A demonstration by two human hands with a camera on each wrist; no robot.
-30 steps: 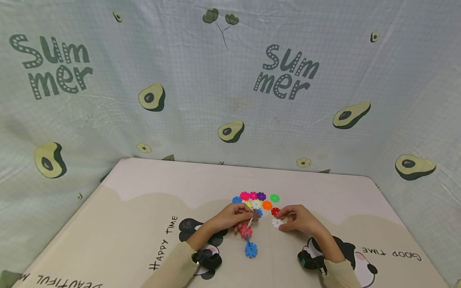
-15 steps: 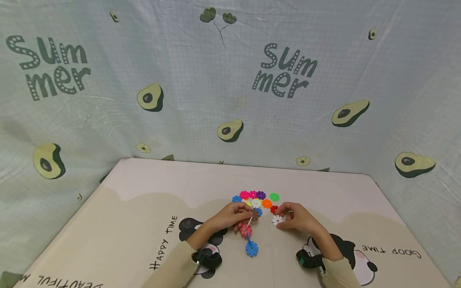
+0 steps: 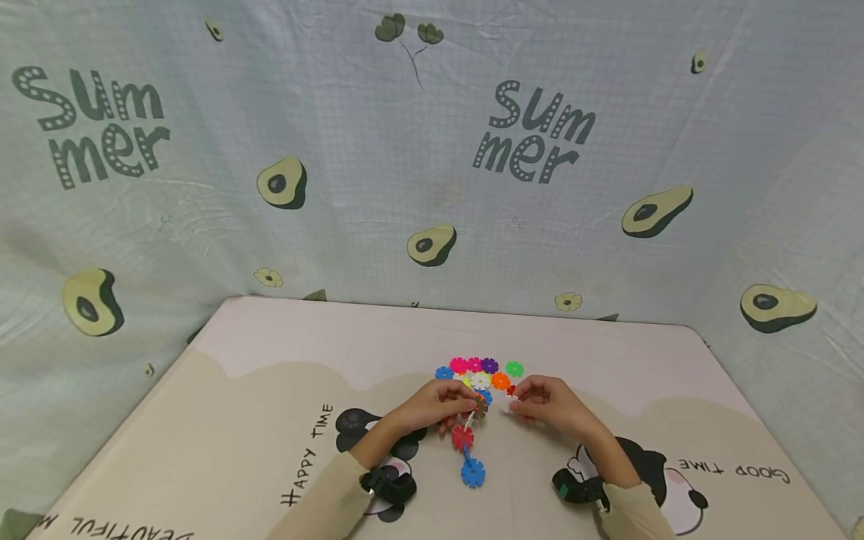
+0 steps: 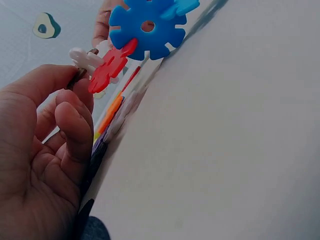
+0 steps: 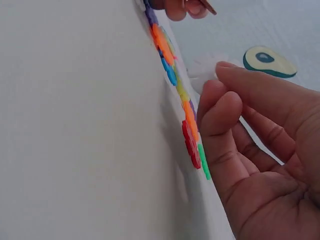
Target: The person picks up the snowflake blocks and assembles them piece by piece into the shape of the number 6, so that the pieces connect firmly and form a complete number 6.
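My left hand pinches a brown notched plastic disc between thumb and fingertips. From it hangs a linked chain: a white disc seen nearly edge-on, a red disc, then a narrow blue disc and a wide blue disc at the bottom. Opposite, my right hand pinches a loose white disc by its edge. In the right wrist view that white disc is pale against the curtain and partly behind the fingertips. A small gap separates it from the brown disc.
Several loose discs lie behind the hands, among them pink, purple, green, orange and red ones. A patterned curtain rises behind the table.
My right hand has moved a little left and away from me, turning the white disc from face-on to nearly edge-on. The left hand stays in place; its chain has swung slightly.
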